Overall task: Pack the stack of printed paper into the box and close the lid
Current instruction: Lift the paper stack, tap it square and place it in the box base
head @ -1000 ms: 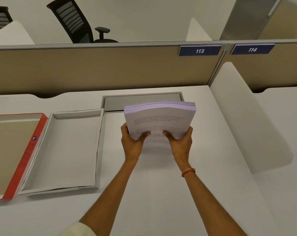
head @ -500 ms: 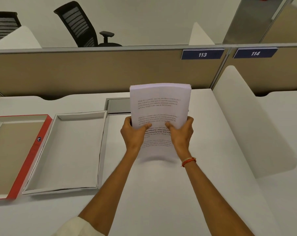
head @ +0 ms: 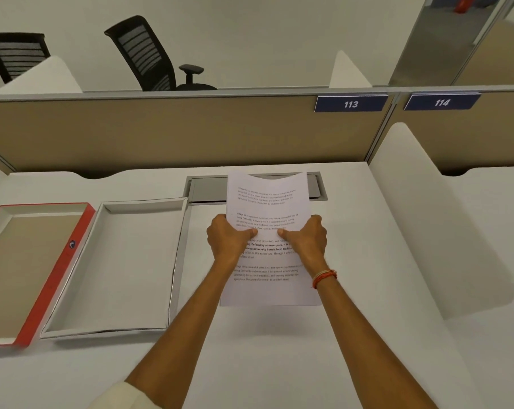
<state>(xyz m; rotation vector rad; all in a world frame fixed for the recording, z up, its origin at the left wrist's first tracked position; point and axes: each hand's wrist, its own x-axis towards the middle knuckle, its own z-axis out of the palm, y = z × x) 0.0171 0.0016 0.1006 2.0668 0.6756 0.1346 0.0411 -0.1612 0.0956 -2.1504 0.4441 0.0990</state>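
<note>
The stack of printed paper (head: pixel 267 202) stands nearly upright over the desk, printed face toward me, its top edge sagging in the middle. My left hand (head: pixel 227 239) grips its left edge and my right hand (head: pixel 306 239) grips its right edge, thumbs on the front page. To the left lies the open white box (head: pixel 132 261), with nothing inside it. Further left lies the red-rimmed lid (head: pixel 58 267), upside down, brown inside.
A grey cable hatch (head: pixel 208 187) is set into the white desk (head: pixel 279 364) behind the paper. A beige partition (head: pixel 161 134) closes off the back, and a white divider (head: pixel 427 216) stands at the right. Black chairs show beyond the partition.
The paper stack has been tipped from nearly flat to upright, showing its printed face. Both hands kept their hold and stayed to the right of the box.
</note>
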